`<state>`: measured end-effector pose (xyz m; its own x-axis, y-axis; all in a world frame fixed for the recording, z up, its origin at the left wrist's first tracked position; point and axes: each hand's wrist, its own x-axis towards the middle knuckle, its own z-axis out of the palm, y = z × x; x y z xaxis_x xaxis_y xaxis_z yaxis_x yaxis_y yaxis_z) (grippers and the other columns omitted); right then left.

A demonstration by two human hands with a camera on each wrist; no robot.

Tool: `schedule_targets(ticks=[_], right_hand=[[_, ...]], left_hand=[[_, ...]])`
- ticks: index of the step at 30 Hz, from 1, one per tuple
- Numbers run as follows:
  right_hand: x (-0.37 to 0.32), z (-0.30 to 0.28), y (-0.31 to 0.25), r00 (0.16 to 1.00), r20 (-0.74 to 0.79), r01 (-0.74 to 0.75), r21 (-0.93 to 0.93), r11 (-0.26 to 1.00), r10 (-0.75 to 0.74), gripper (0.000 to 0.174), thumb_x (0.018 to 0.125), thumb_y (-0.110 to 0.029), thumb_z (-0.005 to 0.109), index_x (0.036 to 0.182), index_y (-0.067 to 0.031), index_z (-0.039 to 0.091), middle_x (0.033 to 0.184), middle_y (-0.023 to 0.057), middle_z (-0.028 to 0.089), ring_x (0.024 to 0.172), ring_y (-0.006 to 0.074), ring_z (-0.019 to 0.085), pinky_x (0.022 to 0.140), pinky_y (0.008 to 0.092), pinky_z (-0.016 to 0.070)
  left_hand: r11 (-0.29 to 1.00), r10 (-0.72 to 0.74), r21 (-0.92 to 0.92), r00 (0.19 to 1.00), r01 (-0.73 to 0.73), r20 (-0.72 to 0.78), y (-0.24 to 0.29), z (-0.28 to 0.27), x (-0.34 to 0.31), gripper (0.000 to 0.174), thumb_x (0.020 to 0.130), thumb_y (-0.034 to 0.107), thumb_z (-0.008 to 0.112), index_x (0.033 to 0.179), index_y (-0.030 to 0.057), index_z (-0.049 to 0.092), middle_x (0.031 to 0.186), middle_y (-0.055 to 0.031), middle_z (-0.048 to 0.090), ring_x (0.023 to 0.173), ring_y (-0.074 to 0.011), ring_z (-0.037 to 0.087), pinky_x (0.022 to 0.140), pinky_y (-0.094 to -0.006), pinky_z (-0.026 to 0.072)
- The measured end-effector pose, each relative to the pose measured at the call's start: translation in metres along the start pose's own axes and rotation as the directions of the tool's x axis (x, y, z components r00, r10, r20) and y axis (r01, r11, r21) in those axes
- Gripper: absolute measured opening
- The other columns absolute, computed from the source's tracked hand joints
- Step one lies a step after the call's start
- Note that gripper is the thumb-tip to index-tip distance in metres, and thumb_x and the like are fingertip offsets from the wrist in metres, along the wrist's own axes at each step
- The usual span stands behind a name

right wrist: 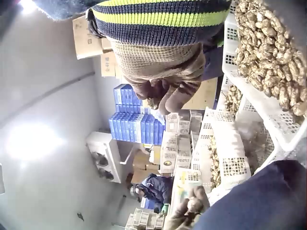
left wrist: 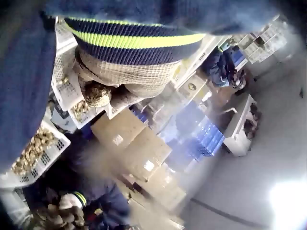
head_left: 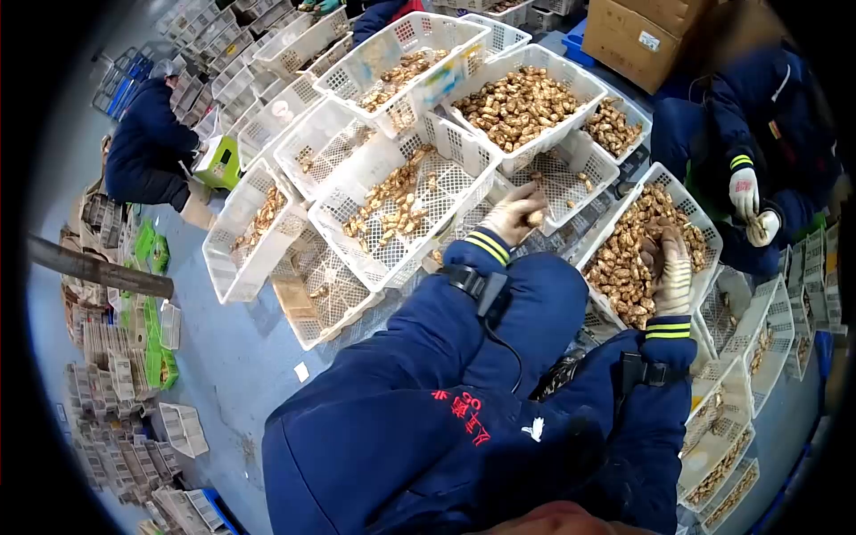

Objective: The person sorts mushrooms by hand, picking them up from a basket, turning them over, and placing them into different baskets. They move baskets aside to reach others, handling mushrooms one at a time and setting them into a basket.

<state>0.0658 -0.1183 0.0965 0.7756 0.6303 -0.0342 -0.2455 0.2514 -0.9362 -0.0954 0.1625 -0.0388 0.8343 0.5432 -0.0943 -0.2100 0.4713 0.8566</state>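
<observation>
The left hand [head_left: 513, 216], in a soiled light glove, pinches a brown-gold bulb [head_left: 535, 218] above the edge of a white crate; the left wrist view shows that bulb [left wrist: 98, 94] between thumb and fingers. Over a crate [head_left: 711, 251] full of similar bulbs [head_left: 628, 275], the right hand [head_left: 669, 267] has its fingers curled downward. In the right wrist view the right hand [right wrist: 165, 81] holds a dark brown piece [right wrist: 156, 94] between thumb and fingers, partly hidden by the glove. The other gloved hand with its bulb [right wrist: 194, 205] shows low in that view.
Several white crates with bulbs stand ahead, among them a heaped one [head_left: 517, 107] and a sparsely filled one [head_left: 388, 214]. Another person [head_left: 758, 152] sits at the right, one [head_left: 147, 143] at the far left. Cardboard boxes [head_left: 637, 40] stand behind; more crates [head_left: 727, 437] line the right.
</observation>
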Motion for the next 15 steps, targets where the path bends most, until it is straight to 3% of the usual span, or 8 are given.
schedule_targets(ticks=[2,4,7,9,12,13,14,15], right_hand=[[0.000,-0.008,0.005,0.999,0.039,-0.035,-0.043,0.998,0.037,0.050,0.090,-0.029,0.061,0.132,-0.0044,0.046,0.110,0.0056,0.059,0.096,0.0158,0.059,0.076,0.0260,0.0522],[-0.003,-0.002,0.006,0.996,0.000,-0.086,-0.051,0.995,0.086,0.054,0.089,-0.029,0.063,0.133,-0.0050,0.044,0.115,0.0073,0.058,0.098,0.0182,0.059,0.080,0.0290,0.0519],[-0.006,0.007,0.006,0.992,0.093,-0.083,-0.060,0.995,0.088,0.056,0.091,-0.025,0.061,0.138,-0.0056,0.038,0.118,0.0080,0.057,0.101,0.0197,0.058,0.082,0.0307,0.0504],[-0.006,0.014,0.002,0.992,0.105,-0.065,-0.085,0.994,0.074,0.059,0.091,-0.023,0.060,0.141,-0.0047,0.033,0.126,0.0068,0.052,0.104,0.0194,0.057,0.088,0.0313,0.0488],[-0.003,0.015,0.005,0.981,0.195,0.033,-0.089,0.995,-0.015,0.059,0.090,-0.022,0.060,0.140,-0.0043,0.034,0.126,0.0053,0.050,0.097,0.0130,0.056,0.090,0.0297,0.0475],[-0.003,0.015,0.005,0.976,0.214,0.054,-0.106,0.993,-0.030,0.059,0.090,-0.023,0.061,0.140,-0.0043,0.035,0.125,0.0049,0.050,0.094,0.0107,0.055,0.090,0.0291,0.0473],[-0.003,0.015,0.004,0.977,0.204,0.091,-0.166,0.982,-0.056,0.058,0.090,-0.021,0.061,0.139,-0.0039,0.036,0.123,0.0040,0.051,0.088,0.0085,0.052,0.087,0.0281,0.0481],[-0.003,0.015,-0.001,0.970,0.218,0.175,-0.338,0.925,-0.104,0.056,0.090,-0.018,0.060,0.139,-0.0027,0.038,0.122,0.0046,0.053,0.086,0.0087,0.052,0.084,0.0264,0.0485]], left_hand=[[0.813,0.055,0.571,0.992,-0.110,0.111,-0.035,-0.050,0.004,0.045,0.085,-0.001,0.058,0.129,0.0038,0.048,0.114,-0.0146,0.060,0.104,-0.0264,0.060,0.087,-0.0334,0.0499],[0.701,-0.154,0.704,0.988,0.118,-0.012,-0.034,-0.067,-0.022,0.045,0.084,0.005,0.060,0.128,0.0034,0.049,0.115,-0.0112,0.061,0.107,-0.0245,0.058,0.090,-0.0335,0.0469],[0.852,-0.408,0.206,0.856,0.482,-0.317,0.006,-0.030,-0.037,0.044,0.086,0.016,0.060,0.128,0.0065,0.050,0.117,-0.0082,0.061,0.117,-0.0242,0.051,0.100,-0.0385,0.0370],[0.883,-0.460,-0.105,0.801,0.457,-0.382,0.030,-0.003,-0.029,0.044,0.087,0.023,0.059,0.127,0.0085,0.051,0.118,-0.0063,0.061,0.124,-0.0240,0.046,0.106,-0.0419,0.0304],[0.948,-0.284,-0.172,0.956,0.268,-0.079,0.028,0.006,0.006,0.015,0.088,0.025,0.058,0.100,0.0162,0.060,0.083,0.0037,0.057,0.081,-0.0142,0.053,0.081,-0.0354,0.0398],[0.902,-0.300,-0.324,0.954,0.284,0.001,0.024,0.021,0.015,0.008,0.089,0.026,0.057,0.088,0.0186,0.057,0.073,0.0060,0.050,0.066,-0.0107,0.043,0.069,-0.0323,0.0363],[0.838,-0.207,-0.423,0.918,0.345,0.338,0.026,0.036,0.025,0.011,0.090,0.027,0.057,0.093,0.0173,0.058,0.077,0.0039,0.052,0.071,-0.0128,0.047,0.072,-0.0341,0.0395],[0.820,-0.237,-0.426,0.904,0.382,0.355,0.037,0.068,0.015,0.016,0.090,0.029,0.057,0.098,0.0156,0.058,0.082,0.0013,0.053,0.076,-0.0157,0.050,0.075,-0.0365,0.0425]])
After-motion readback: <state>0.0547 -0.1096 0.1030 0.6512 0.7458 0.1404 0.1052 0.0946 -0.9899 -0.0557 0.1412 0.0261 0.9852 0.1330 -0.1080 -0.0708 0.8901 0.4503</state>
